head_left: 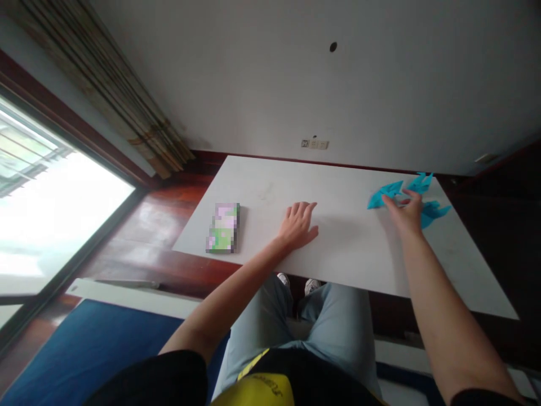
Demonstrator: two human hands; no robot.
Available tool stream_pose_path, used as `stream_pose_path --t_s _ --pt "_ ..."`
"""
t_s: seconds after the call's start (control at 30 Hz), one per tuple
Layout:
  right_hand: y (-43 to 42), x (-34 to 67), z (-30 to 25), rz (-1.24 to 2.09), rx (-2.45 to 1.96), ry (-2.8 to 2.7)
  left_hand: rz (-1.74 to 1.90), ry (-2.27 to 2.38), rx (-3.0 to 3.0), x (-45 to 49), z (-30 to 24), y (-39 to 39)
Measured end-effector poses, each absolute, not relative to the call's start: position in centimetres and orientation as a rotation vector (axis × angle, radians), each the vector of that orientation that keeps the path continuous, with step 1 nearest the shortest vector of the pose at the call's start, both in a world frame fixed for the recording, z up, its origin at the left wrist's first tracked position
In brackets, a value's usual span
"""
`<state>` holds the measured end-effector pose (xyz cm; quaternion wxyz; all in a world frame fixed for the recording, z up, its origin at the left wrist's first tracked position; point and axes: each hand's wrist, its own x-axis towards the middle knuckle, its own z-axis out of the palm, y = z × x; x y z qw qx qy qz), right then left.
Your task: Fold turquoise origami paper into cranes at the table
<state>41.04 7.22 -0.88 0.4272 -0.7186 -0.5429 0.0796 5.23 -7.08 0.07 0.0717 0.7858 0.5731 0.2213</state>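
Note:
My left hand (pixel 298 225) rests flat on the white tabletop (pixel 338 254), fingers apart, holding nothing. The nearest object to it is a rectangular green-and-pink packet (pixel 223 228), which stands off to its left; its surface is blurred. My right hand (pixel 406 211) lies at the table's far right, its fingertips and thumb on bright blue folded paper (pixel 431 213). Several blue paper pieces sit around that hand, one (pixel 382 194) by the thumb and one (pixel 420 182) beyond the fingers. No firm grip shows.
The table's far edge meets a white wall with a wall socket (pixel 315 144). Dark reddish wood flooring (pixel 156 225) lies left of the table, beside a bright window (pixel 54 197) and a curtain (pixel 127 96). A blue mat (pixel 84 349) lies below left.

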Motion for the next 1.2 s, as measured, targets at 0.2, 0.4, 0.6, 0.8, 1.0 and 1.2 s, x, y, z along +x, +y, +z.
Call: stream_pose_path --t_s 0.2,0.4,0.6,0.8,1.0,1.2 --pt "9.2 39.5 -1.1 0.229 -1.79 -1.33 0.702 1.656 2.394 7.4 0.3 -1.5" --pt "10.0 32.2 -1.7 0.546 -1.371 -1.294 0.927 1.486 2.171 8.2 -0.7 4.4" --pt "9.2 27.9 -1.5 1.053 -1.027 -1.437 1.266 1.103 1.83 6.6 -2.3 6.3" --pt "9.1 27.9 -1.5 1.207 -0.874 -1.454 1.313 1.025 1.812 6.1 -2.5 6.4" --pt "9.4 27.7 -1.6 1.147 -0.791 -1.599 1.343 0.997 1.691 6.2 -2.1 6.3" --pt "9.0 28.0 -1.4 1.256 -0.868 -1.508 1.368 1.01 1.465 6.2 -2.3 6.5"
